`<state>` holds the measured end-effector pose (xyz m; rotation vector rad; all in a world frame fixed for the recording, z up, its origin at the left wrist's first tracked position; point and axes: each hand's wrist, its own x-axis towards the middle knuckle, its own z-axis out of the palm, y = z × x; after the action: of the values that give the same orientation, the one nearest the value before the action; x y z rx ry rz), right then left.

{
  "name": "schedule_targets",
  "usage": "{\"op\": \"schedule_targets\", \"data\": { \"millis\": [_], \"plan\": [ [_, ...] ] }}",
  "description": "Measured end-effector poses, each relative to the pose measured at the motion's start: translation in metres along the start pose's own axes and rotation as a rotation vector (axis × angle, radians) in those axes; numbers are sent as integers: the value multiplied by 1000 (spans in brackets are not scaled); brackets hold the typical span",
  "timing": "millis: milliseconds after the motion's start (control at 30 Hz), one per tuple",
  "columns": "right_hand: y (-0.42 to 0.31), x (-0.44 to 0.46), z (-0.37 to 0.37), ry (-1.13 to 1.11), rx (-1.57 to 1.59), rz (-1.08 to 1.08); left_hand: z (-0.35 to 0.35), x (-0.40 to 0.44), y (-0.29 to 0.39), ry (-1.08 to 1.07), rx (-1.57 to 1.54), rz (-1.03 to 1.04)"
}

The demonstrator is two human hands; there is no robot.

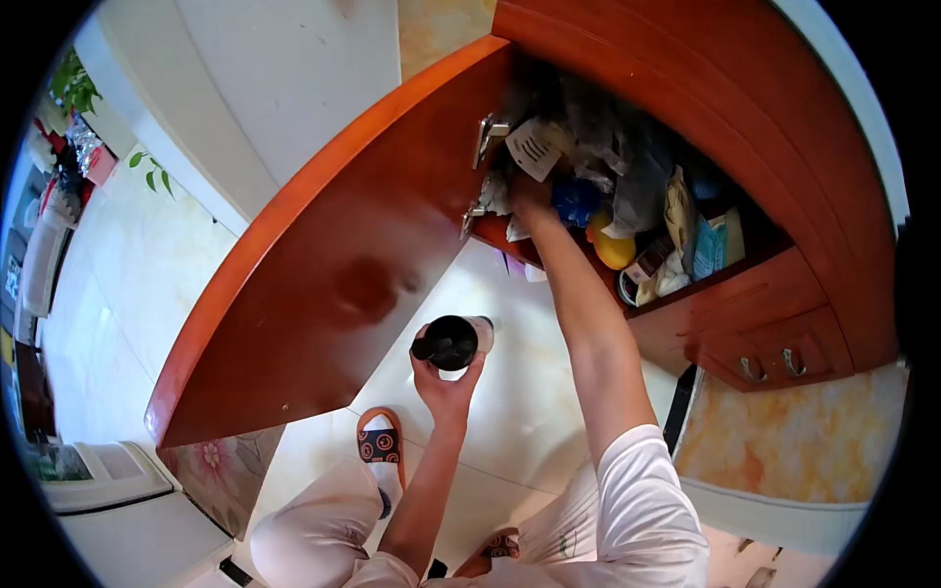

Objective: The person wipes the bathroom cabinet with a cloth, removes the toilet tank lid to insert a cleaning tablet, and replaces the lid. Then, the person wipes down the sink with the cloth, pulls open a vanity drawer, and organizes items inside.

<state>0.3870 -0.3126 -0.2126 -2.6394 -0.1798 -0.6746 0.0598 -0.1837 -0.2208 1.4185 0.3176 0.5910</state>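
Note:
My left hand (pixel 446 387) is wrapped round a bottle with a black top (pixel 453 342), seen from above over the floor. A black knob or spout juts from its left side, and part of a pale body shows at its right. My right hand (pixel 529 196) reaches into the open cabinet, beside a white card with dark print (pixel 534 149) and a blue bundle (pixel 576 202). Its fingers are hidden among the contents, so what it touches cannot be made out. A yellow round object (pixel 615 250) and grey plastic bags (pixel 642 176) lie to its right.
The large reddish-brown cabinet door (pixel 323 284) stands swung out to the left on metal hinges (pixel 487 139). A teal packet (pixel 713 245) and other packages crowd the shelf's right end. Below are small doors with handles (pixel 793 363). My slippered foot (pixel 380 446) is on the tiled floor.

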Motion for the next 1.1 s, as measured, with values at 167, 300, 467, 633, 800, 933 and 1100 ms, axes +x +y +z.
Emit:
{"op": "schedule_targets", "data": {
  "millis": [167,300,467,633,800,933,1100],
  "plan": [
    [-18,-47,-39,-185,-46,-299,3,3,-5,-18,-24,-28],
    [-9,-66,-78,-381,170,-521,10,2,0,-42,-18,8],
    [-5,-101,-119,-433,287,-575,20,0,13,-86,-7,90],
    [29,-148,-143,-231,149,-368,39,16,45,-147,69,222],
    [41,-183,-166,-125,-8,-205,86,55,56,-137,35,347],
    [41,-184,-163,-88,-52,-167,124,83,55,-127,161,363],
    [42,-184,-160,-59,-46,-161,158,112,46,-120,285,380]
  ]
}}
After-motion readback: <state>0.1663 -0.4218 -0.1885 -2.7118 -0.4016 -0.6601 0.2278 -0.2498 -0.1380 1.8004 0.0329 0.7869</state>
